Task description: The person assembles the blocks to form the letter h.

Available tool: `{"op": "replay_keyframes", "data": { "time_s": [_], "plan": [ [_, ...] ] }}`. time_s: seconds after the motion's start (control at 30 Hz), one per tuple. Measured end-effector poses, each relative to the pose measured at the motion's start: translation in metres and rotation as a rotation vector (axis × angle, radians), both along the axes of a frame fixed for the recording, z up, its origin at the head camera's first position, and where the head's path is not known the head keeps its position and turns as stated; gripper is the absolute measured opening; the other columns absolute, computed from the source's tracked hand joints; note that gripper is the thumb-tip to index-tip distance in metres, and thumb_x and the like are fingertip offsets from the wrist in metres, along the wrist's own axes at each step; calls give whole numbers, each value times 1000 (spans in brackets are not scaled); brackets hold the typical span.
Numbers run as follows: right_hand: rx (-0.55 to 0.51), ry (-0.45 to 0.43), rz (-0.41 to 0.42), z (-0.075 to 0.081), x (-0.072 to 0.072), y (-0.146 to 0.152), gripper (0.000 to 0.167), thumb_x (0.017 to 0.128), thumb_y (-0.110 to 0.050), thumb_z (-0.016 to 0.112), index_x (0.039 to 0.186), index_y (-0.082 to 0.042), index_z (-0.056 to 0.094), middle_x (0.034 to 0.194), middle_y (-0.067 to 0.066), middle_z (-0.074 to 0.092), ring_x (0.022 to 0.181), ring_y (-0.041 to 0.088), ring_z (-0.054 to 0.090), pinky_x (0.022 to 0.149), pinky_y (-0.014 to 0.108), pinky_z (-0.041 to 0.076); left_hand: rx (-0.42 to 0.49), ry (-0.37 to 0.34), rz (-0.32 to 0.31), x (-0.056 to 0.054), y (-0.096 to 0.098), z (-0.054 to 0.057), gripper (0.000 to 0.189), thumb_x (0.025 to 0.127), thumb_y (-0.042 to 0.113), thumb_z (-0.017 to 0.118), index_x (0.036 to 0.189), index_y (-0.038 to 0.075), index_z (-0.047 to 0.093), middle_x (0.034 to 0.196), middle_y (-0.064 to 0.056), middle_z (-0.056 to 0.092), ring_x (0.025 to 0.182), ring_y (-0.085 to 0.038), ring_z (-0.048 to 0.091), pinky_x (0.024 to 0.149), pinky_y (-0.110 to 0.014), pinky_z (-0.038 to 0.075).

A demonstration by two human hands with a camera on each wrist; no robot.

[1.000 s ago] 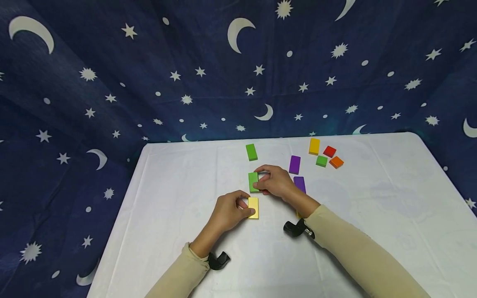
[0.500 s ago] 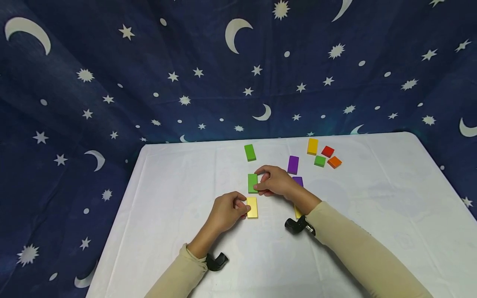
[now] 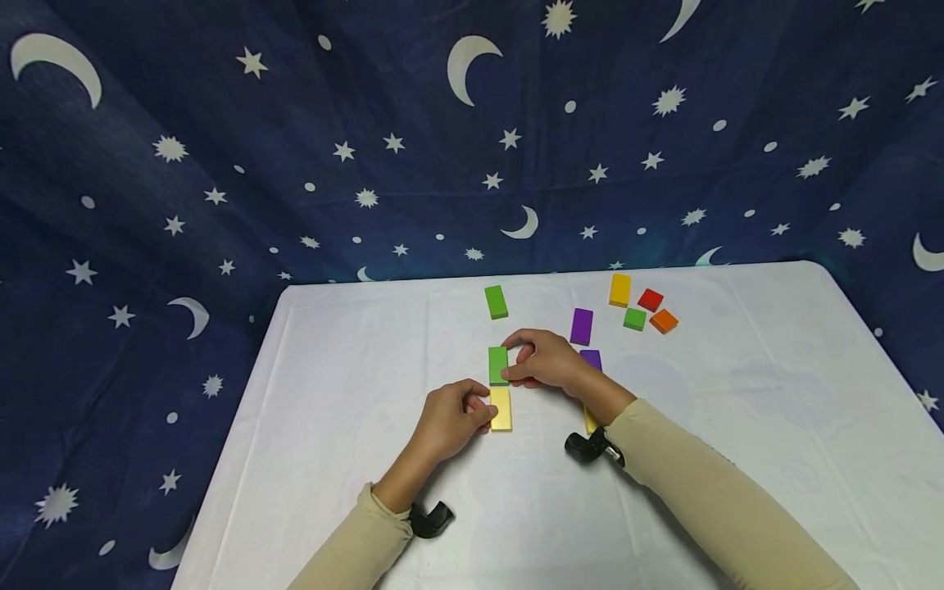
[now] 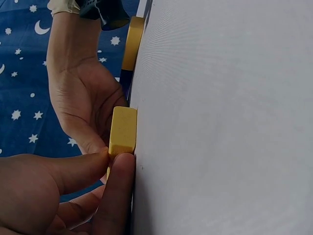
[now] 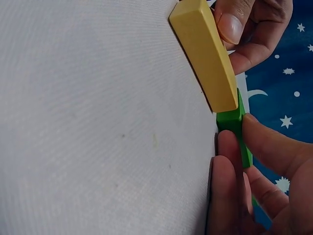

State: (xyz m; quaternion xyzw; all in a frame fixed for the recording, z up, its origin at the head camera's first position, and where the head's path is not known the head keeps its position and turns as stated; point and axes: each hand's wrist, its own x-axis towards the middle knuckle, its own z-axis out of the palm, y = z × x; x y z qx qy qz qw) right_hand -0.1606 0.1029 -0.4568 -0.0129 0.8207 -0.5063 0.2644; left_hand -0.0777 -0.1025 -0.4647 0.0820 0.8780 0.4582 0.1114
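Note:
My left hand [image 3: 447,419] holds a yellow block [image 3: 503,410] by its left long side, thumb near the top edge and fingers low against the tabletop. Just beyond it lies a light green block [image 3: 497,360], which my right hand [image 3: 547,359] pinches from the right. The two blocks stand end to end in a line, with their near ends almost meeting. In the right wrist view the yellow block [image 5: 208,58] overlaps the end of the green block [image 5: 234,125]. The left wrist view shows the yellow block's end face [image 4: 123,129] between both hands.
Further back lies another green block [image 3: 496,302]. A purple block [image 3: 581,327] sits right of it, and a second purple block [image 3: 590,358] and a yellow block [image 3: 591,420] are partly hidden by my right arm. Yellow, red, green and orange blocks [image 3: 664,321] cluster at the back right.
The green block has slid toward me, narrowing its gap to the yellow block. My left thumb has drawn back from the yellow block's top to its left edge.

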Motion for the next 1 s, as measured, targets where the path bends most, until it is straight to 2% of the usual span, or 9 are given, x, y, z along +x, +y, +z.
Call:
{"op": "replay_keyframes", "data": {
  "time_s": [0.2,0.53,0.77,1.0],
  "plan": [
    [47,37,28,-1,0,1,48,77,-19,90,120,-15,69,90,7,57,65,17,59,60,25,49,-8,-2,-1,0,1,0,24,91,15,77,110,2,71,70,5,70,60,-3,61,67,-23,48],
    [67,47,41,-1,-1,1,47,76,-19,89,118,-16,69,93,8,58,68,19,59,61,26,48,-6,-8,10,0,2,1,23,91,15,76,109,3,71,70,5,69,58,-4,61,65,-23,47],
    [88,56,50,-2,-1,2,47,75,-22,90,118,-18,70,97,8,59,77,22,57,64,29,46,3,-28,16,0,2,0,23,91,15,76,109,3,71,70,4,69,59,-5,62,66,-24,48],
    [101,66,54,-1,-1,1,47,75,-23,90,117,-19,70,97,8,60,82,24,57,67,30,45,6,-17,14,0,2,0,23,91,15,76,110,3,71,70,4,69,59,-4,61,66,-23,48]
  ]
}}
